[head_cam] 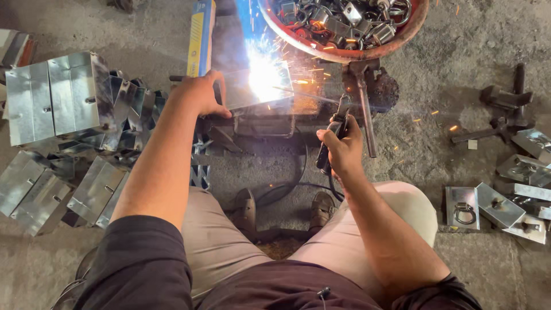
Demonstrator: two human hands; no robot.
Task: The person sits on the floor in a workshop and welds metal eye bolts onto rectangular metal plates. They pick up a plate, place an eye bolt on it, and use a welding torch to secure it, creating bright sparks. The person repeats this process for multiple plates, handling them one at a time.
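Head view, one frame; container: a round red basin (344,53) at the upper centre, cut off by the top edge, heaped with small metal rings and brackets (338,23); loose stock: a pile of folded galvanised sheet-metal boxes (63,103) fills the left side from upper left to lower left, some stacked, some tipped; a smaller group of flat plates with rings (499,204) lies at the right edge, with dark iron bars (505,115) above them at the upper right; a blue and yellow flat package (201,37) stands at the upper centre-left, just beside the left hand; open room: bare grey concrete floor (453,51) shows between the basin and the right-hand parts, and again at the lower right corner; the centre is crowded by a dark iron stand (258,123) with a cable looping below it near two sandalled feet; workpiece: a sheet-metal piece (252,92) lies on the stand at the centre, its far part washed out by a white-blue arc glare with sparks scattering right; left hand (201,95): palm down on the near left edge of the sheet-metal piece, fingers curled over the edge and pressed together, thumb lying along the near side; right hand (341,149): fingers wrapped tight round the dark grip of an electrode holder (336,129), the thin rod running up-left to the glare; a metal rod (366,117) stands just right of this hand, apart from it.
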